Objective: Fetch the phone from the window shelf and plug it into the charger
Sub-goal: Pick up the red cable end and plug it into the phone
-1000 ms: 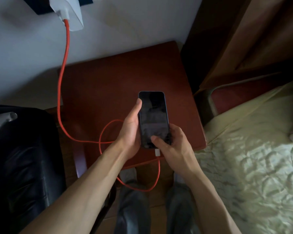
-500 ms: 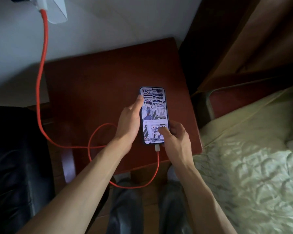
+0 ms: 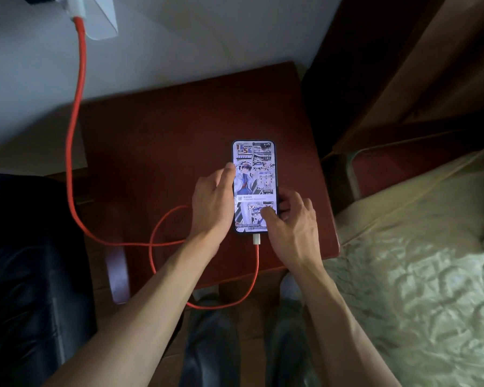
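The phone (image 3: 259,163), its screen lit with a comic-style wallpaper, sits low over the red-brown bedside table (image 3: 165,135). A white connector (image 3: 256,239) is in its bottom port. From it a red cable (image 3: 76,135) loops over the table's front edge and climbs the wall to the white charger (image 3: 95,15) at top left. My left hand (image 3: 211,202) grips the phone's left edge, thumb lying along it. My right hand (image 3: 294,227) holds the lower right edge with its thumb on the screen.
A bed with a pale quilted cover (image 3: 417,275) fills the right side, and a dark wooden headboard (image 3: 403,65) rises behind it. A black padded seat (image 3: 25,275) stands at the left. My legs are below the table's front edge.
The phone's screen went from dark to lit. Both hands have carried the phone a little farther out over the table, and the cable's loop followed.
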`<state>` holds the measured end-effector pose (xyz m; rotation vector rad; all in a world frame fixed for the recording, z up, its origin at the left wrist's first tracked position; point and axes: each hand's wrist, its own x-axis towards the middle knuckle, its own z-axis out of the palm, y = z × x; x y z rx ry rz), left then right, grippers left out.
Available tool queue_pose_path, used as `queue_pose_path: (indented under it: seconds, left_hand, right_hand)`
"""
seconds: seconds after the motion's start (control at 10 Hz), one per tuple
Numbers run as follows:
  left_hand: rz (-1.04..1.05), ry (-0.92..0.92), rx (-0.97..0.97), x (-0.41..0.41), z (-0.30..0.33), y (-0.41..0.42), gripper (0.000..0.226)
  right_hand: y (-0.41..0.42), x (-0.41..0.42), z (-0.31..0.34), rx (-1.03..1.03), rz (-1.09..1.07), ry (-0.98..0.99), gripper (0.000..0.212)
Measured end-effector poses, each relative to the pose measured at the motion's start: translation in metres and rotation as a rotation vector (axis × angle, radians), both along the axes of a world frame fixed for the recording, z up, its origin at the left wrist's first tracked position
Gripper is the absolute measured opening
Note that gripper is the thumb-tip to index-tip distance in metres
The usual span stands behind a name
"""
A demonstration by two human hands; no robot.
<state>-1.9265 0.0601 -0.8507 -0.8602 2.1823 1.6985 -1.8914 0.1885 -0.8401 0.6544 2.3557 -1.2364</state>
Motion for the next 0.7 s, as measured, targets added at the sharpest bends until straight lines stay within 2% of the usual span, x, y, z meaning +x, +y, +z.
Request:
queue_pose_path:
  seconds: [0.2, 0.4, 0.6, 0.7]
  left_hand:
    - [0.016, -0.039, -0.065, -0.004, 0.006, 0.002, 0.041]
    - [-0.167, -0.029, -0.213, -0.004, 0.013, 0.000, 0.053]
    - [-0.146, -0.084, -0.117, -0.007, 0.019, -0.001, 0.059]
    - [-0.105, -0.089, -0.133, -0.007, 0.024, -0.004, 0.050]
  right_hand:
    - [0.000, -0.004, -0.007, -0.007, 0.033, 0.036, 0.048]
    - [-0.001, -0.010, -0.012, 0.007, 0.024, 0.029, 0.045]
    - [-0.001, -0.014, -0.011, 0.006, 0.040, 0.000, 0.050]
    - [0.000, -0.016, 0.002, 0.009, 0.024, 0.002, 0.053]
